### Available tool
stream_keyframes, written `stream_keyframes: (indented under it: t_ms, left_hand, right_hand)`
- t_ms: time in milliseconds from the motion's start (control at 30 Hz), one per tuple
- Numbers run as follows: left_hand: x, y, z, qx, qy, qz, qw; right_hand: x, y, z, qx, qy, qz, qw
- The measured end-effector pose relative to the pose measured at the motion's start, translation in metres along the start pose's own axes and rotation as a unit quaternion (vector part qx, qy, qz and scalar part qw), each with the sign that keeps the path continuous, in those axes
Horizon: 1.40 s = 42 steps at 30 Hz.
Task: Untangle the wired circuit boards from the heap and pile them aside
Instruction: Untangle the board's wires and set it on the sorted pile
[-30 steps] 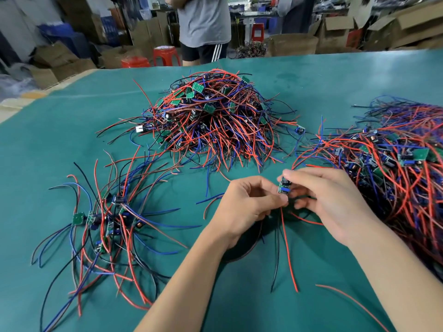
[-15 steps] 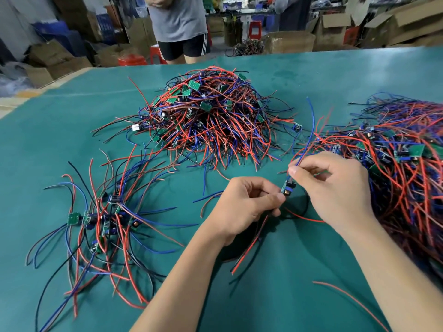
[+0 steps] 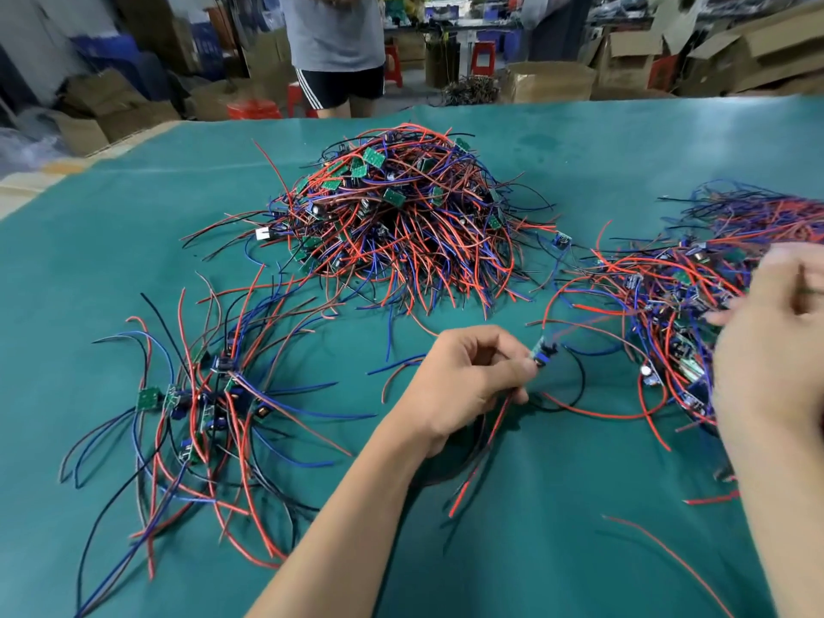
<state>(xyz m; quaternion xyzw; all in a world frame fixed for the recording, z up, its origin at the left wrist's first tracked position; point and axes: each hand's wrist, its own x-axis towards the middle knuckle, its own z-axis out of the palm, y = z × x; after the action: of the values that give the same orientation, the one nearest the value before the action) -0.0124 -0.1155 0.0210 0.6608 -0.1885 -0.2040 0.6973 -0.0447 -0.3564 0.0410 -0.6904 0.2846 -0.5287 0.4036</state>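
Circuit boards on red, blue and black leads lay in three groups on the green table (image 3: 111,243). Biggest was the domed heap (image 3: 397,216) at centre back, its boards too many to count. Next came the tangle (image 3: 686,314) at the right, also uncountable, then the spread pile (image 3: 200,403) at the left with about eight boards showing. Smallest was one board (image 3: 541,353), pinched at the fingertips of the left hand (image 3: 468,381) near the middle, its leads trailing below. The right hand (image 3: 776,350) hovered blurred over the tangle; whether it gripped a wire I could not tell. A trailing lead could probably snag the tangle and drag neighbours along, and carrying it across might knot it into the pile's loose wires.
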Motion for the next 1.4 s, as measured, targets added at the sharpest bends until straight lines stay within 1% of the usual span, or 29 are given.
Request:
stream_keyframes:
  t_ms: [67, 100, 133, 167, 233, 267, 300, 333, 467, 533, 633, 800, 900, 967, 1033, 1100, 1167, 1233, 1267, 1333, 1400]
  left_hand:
    - [0.002, -0.001, 0.0, -0.043, 0.042, 0.003, 0.998]
    - [0.003, -0.002, 0.001, -0.058, 0.057, 0.004, 0.997]
    - [0.003, -0.002, 0.001, -0.069, 0.067, 0.006, 0.995]
    - [0.004, -0.003, 0.001, -0.077, 0.073, 0.007, 0.994]
    - [0.004, -0.004, 0.0, -0.082, 0.074, 0.01, 0.994]
    - [0.004, -0.004, -0.001, -0.082, 0.072, 0.011, 0.994]
    - [0.004, -0.004, -0.001, -0.079, 0.071, 0.013, 0.994]
    - [0.003, -0.004, -0.002, -0.071, 0.069, 0.014, 0.995]
    - [0.002, -0.004, -0.001, -0.043, 0.029, 0.009, 0.999]
    - [0.002, -0.003, -0.002, -0.034, 0.011, 0.009, 0.999]
    - [0.001, -0.002, -0.001, -0.014, -0.007, 0.009, 1.0]
    - [-0.003, 0.001, 0.005, 0.018, -0.06, -0.007, 0.998]
    - [-0.006, 0.003, 0.008, 0.023, -0.075, -0.021, 0.997]
    - [-0.006, 0.004, 0.008, 0.017, -0.067, -0.023, 0.997]
    - [-0.007, 0.005, 0.008, 0.018, -0.055, -0.023, 0.998]
    - [-0.006, 0.006, 0.009, 0.017, -0.05, -0.019, 0.998]
    - [-0.007, 0.006, 0.01, 0.011, -0.048, -0.018, 0.999]
    - [-0.008, 0.006, 0.009, 0.01, -0.041, -0.008, 0.999]
    - [-0.009, 0.005, 0.009, 0.013, -0.03, 0.001, 0.999]
    - [-0.012, 0.007, 0.009, 0.012, -0.009, 0.008, 1.0]
    - [-0.012, 0.008, 0.009, 0.009, -0.019, 0.009, 1.0]
  right_hand:
    - [-0.009, -0.008, 0.003, -0.016, -0.028, 0.02, 0.999]
    - [-0.019, -0.012, 0.007, -0.029, -0.069, 0.009, 0.997]
    - [-0.032, -0.017, 0.012, -0.032, -0.129, -0.007, 0.991]
    - [-0.048, -0.024, 0.018, -0.022, -0.203, -0.015, 0.979]
    - [-0.075, -0.037, 0.025, 0.014, -0.348, -0.027, 0.937]
    - [-0.084, -0.039, 0.028, 0.027, -0.396, -0.047, 0.917]
    - [-0.087, -0.04, 0.029, 0.037, -0.418, -0.068, 0.905]
    - [-0.087, -0.039, 0.03, 0.049, -0.423, -0.078, 0.901]
    - [-0.074, -0.036, 0.024, 0.105, -0.425, -0.078, 0.896]
    - [-0.071, -0.036, 0.024, 0.139, -0.411, -0.073, 0.898]
    - [-0.064, -0.036, 0.023, 0.144, -0.344, -0.072, 0.925]
    - [-0.043, -0.04, 0.014, 0.157, -0.195, -0.044, 0.967]
    - [-0.033, -0.054, 0.007, 0.199, -0.116, -0.019, 0.973]
    - [-0.03, -0.072, 0.003, 0.24, -0.12, 0.011, 0.963]
    - [-0.032, -0.098, 0.003, 0.265, -0.155, 0.029, 0.951]
    - [-0.043, -0.124, 0.013, 0.284, -0.219, 0.02, 0.933]
    - [-0.063, -0.153, 0.032, 0.285, -0.326, 0.002, 0.901]
    - [-0.089, -0.182, 0.061, 0.26, -0.444, -0.016, 0.857]
    - [-0.102, -0.194, 0.076, 0.226, -0.493, -0.038, 0.839]
    - [-0.121, -0.21, 0.103, 0.117, -0.571, -0.118, 0.804]
    - [-0.126, -0.206, 0.129, -0.021, -0.61, -0.207, 0.764]
